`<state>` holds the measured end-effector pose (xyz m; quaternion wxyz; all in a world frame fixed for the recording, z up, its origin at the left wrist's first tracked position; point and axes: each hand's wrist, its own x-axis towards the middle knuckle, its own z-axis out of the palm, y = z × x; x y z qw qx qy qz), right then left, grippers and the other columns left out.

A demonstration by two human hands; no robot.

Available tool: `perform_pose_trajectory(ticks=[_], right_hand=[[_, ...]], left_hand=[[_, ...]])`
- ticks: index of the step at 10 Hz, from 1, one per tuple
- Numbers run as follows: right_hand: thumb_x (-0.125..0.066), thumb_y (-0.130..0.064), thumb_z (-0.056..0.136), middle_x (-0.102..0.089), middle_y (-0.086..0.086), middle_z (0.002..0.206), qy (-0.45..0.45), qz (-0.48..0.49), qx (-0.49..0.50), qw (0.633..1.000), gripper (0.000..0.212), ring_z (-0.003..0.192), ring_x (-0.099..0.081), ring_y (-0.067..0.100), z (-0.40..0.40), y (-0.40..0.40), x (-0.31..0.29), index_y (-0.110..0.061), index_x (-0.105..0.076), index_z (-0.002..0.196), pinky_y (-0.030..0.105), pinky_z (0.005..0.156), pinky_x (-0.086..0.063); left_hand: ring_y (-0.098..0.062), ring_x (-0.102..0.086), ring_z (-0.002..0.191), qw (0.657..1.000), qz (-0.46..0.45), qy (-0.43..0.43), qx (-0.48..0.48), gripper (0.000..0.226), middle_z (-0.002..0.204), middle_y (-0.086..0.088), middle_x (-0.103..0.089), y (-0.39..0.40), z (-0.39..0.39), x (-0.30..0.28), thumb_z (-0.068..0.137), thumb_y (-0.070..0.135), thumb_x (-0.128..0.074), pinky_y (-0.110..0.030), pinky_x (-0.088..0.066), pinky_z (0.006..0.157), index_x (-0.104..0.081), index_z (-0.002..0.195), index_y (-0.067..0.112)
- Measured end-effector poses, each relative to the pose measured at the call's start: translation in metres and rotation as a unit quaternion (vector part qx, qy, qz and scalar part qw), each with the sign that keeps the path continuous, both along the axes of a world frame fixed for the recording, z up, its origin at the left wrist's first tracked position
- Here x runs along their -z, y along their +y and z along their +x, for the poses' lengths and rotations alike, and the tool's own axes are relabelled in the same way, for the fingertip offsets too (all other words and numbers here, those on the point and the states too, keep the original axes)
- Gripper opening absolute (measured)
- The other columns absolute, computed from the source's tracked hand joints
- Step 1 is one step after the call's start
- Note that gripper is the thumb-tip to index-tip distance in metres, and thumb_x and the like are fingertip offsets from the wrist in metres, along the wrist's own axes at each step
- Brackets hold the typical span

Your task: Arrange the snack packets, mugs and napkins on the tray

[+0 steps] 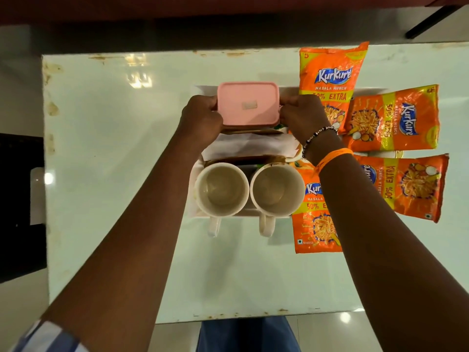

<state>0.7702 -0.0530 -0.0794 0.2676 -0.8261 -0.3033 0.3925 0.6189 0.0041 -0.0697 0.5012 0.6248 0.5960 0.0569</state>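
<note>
White surface (127,148): both hands, left (203,118) and right (302,115), fingers pinching pink-lidded box (248,104) ends for level carrying; two mugs (250,191) near side of box, napkins (243,146) between, Kurkure packets (394,118) right.

The right forearm (375,224) covers part of two snack packets (314,224). The tray (194,196) is mostly hidden beneath mugs (222,193), napkins (248,147) and a pink-lidded box (248,104). The box's body is concealed by its lid; the lid's small label is illegible. The table (114,148) is cut off at the right edge.
</note>
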Motion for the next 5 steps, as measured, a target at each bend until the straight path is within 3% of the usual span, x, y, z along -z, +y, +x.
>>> perform_pose_trajectory(ticks=[1,2,3,4,5], right_hand=[[-0.045,-0.001,0.083,-0.067,0.025,0.106,0.015,-0.014,0.004,1.0,0.032,0.103,-0.06,0.04,-0.001,-0.001,-0.002,0.002,-0.065,0.108,0.047,0.096,-0.047],[-0.045,-0.004,0.085,-0.064,0.021,0.119,-0.012,-0.028,-0.022,0.999,0.035,0.114,-0.055,0.036,-0.003,-0.006,-0.005,-0.001,-0.061,0.116,0.039,0.103,-0.042],[-0.047,-0.011,0.088,-0.056,0.015,0.128,-0.128,0.007,-0.035,0.991,0.036,0.118,-0.051,0.029,-0.006,-0.022,-0.015,-0.005,-0.055,0.122,0.026,0.094,-0.037],[-0.048,-0.016,0.088,-0.044,0.018,0.138,-0.241,0.073,-0.065,0.966,0.044,0.127,-0.04,0.032,-0.019,-0.047,-0.033,-0.005,-0.045,0.131,0.033,0.103,-0.031],[-0.042,-0.023,0.093,-0.026,0.014,0.153,-0.301,0.076,-0.129,0.942,0.053,0.142,-0.02,0.031,-0.028,-0.069,-0.031,-0.007,-0.028,0.142,0.039,0.117,-0.018]], left_hand=[[-0.026,-0.057,0.116,1.0,-0.007,-0.005,0.001,0.046,0.125,-0.009,-0.063,0.0,-0.001,0.003,0.087,-0.002,-0.039,-0.033,-0.047,0.098,-0.058,0.126,0.013],[-0.026,-0.046,0.128,1.0,0.007,0.029,0.005,0.045,0.14,-0.009,-0.05,-0.004,0.001,0.005,0.093,0.006,-0.037,-0.031,-0.04,0.101,-0.044,0.137,0.013],[-0.029,-0.028,0.138,0.987,0.127,0.103,0.002,0.047,0.147,-0.013,-0.036,-0.026,0.002,-0.002,0.096,0.014,-0.04,-0.038,-0.027,0.113,-0.032,0.142,0.009],[-0.034,-0.016,0.144,0.946,0.295,0.121,0.057,0.052,0.15,-0.014,-0.033,-0.061,0.001,-0.013,0.093,0.012,-0.044,-0.047,-0.01,0.118,-0.028,0.143,0.01],[-0.035,-0.009,0.145,0.908,0.362,0.159,0.139,0.057,0.156,-0.011,-0.022,-0.09,0.006,-0.013,0.094,0.016,-0.041,-0.047,0.0,0.115,-0.018,0.146,0.012]])
